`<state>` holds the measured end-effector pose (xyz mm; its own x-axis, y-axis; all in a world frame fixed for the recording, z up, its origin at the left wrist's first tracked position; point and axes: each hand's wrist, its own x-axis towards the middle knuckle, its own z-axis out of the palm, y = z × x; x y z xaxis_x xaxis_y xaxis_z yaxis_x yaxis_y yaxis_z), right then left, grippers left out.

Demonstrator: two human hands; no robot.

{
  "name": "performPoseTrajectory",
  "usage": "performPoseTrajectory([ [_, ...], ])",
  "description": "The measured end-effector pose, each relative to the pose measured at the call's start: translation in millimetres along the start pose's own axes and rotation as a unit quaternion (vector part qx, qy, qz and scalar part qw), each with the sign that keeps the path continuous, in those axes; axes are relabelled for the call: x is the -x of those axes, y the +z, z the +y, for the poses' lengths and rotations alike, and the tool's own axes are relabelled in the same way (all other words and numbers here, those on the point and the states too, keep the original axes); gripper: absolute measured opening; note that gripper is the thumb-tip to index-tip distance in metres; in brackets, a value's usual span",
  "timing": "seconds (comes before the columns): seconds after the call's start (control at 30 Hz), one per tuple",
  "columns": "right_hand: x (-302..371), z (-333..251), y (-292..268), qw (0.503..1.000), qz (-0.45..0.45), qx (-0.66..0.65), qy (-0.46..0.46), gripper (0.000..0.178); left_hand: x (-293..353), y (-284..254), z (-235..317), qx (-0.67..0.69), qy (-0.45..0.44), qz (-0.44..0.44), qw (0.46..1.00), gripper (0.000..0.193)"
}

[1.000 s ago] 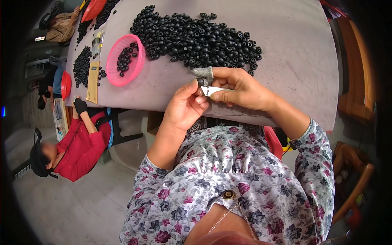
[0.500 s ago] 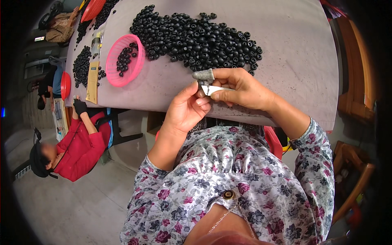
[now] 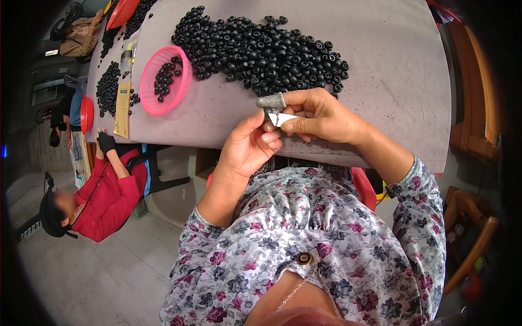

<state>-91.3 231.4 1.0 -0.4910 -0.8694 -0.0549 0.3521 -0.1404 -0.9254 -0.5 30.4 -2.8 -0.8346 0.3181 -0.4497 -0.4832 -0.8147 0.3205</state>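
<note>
Close to the table's near edge, my two hands meet. My left hand [image 3: 246, 145] pinches a small black bead-like piece [image 3: 267, 115] between thumb and fingers, most of it hidden. Between thumb and fingers of my right hand [image 3: 326, 120] is a white, flat, pointed piece [image 3: 282, 118] with dark specks along one edge; its kind is not clear. That edge lies against the black piece or just beside it. A grey cloth finger cover [image 3: 271, 101] sits on my right index finger, which arches over the black piece. Beyond my hands spreads a large heap of round black beads with holes [image 3: 261, 54].
A pink plastic basket [image 3: 188, 81] holding several black beads stands left of the heap. Farther left lie a smaller bead pile [image 3: 109, 87] and a tan paper strip [image 3: 122, 111]. A co-worker in red [image 3: 109, 209] sits at the left. Wooden furniture [image 3: 473, 92] borders the right.
Almost nothing differs. The white piece and my right fingers have shifted very slightly against the black piece; both hands keep their hold.
</note>
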Motion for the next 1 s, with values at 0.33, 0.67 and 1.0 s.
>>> performPoseTrajectory([
  [0.33,1,2,-2,0.999,-0.015,-0.04,0.021,0.035,1,2,-2,-0.03,0.024,0.003,0.999,0.021],
  [0.67,-1,10,-4,0.994,0.011,-0.108,0.024,0.022,1,3,-3,-0.036,0.014,-0.018,0.999,0.03],
  [1.0,0,4,0,0.998,-0.02,-0.063,0.011,0.029,0,4,-3,0.0,0.021,-0.006,1.0,0.021],
])
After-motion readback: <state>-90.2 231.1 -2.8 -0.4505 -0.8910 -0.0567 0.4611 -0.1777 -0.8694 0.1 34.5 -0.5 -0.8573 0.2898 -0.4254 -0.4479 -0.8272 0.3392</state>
